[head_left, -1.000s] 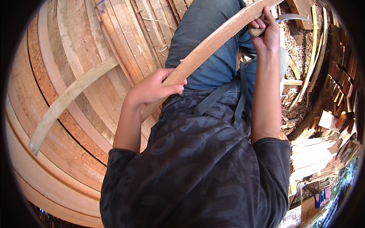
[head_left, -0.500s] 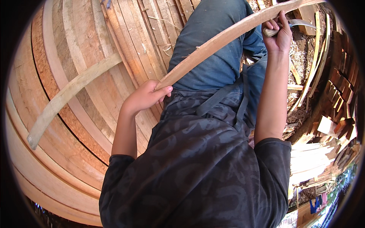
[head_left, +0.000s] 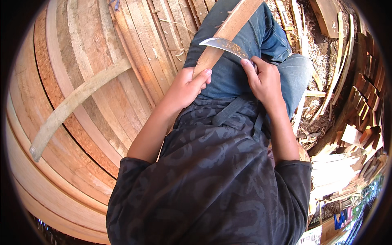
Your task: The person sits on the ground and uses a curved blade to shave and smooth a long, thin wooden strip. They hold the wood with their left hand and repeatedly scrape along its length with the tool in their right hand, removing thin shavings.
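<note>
A long wooden strip (head_left: 239,22) slants away over my thigh toward the top edge. My left hand (head_left: 188,86) is closed round its near end, thumb on top. In my right hand (head_left: 263,79) is a curved knife (head_left: 224,44), whose handle is hidden inside the closed fingers. The blade points left and lies across the strip a little beyond my left hand. Brownish stains mark the blade near the handle, and its tip is bright. Whether the edge touches the wood I cannot tell.
Long boards (head_left: 87,53) lie side by side on the left, with a loose pale strip (head_left: 77,98) across them. Wood shavings (head_left: 312,41) and thin offcuts (head_left: 341,61) cover the ground on the right. A pile of wood pieces (head_left: 367,98) stands at the far right.
My right hand has come down and left from the strip's far part, bringing the knife across the strip near my left hand. The strip has swung to a steeper slant; my left hand moved slightly up and right.
</note>
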Tool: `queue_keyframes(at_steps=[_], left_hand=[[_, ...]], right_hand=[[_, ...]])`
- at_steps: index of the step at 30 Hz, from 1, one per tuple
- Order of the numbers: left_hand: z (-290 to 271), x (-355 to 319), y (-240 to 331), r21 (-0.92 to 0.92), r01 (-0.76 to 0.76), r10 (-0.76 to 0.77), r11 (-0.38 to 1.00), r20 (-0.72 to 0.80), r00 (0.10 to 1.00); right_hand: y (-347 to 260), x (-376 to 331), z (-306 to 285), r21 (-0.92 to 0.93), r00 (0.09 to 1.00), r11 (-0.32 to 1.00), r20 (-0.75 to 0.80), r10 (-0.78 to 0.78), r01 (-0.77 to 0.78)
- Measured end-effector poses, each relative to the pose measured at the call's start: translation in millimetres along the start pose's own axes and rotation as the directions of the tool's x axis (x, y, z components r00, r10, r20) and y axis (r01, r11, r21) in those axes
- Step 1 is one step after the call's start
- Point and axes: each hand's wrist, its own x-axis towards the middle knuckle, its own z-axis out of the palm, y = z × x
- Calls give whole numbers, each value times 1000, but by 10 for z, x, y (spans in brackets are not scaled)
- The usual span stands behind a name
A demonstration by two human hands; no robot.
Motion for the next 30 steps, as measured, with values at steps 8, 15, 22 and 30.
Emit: queue_keyframes(at_steps=[8,15,22,30], left_hand=[[151,190,-32,47,-119,124,992,-100,987],[176,263,-66,161,-196,223,967,-171,960],[176,345,27,179,-193,222,965,-163,961],[175,347,17,253,-216,255,943,-131,958]], right_hand=[[-19,70,51,-292,988,949,-63,-142,118],[198,386,16,-501,919,830,-151,-363,246],[354,513,68,-531,888,829,-279,-365,174],[1290,612,-663,-275,811,899,-570,133,-341]])
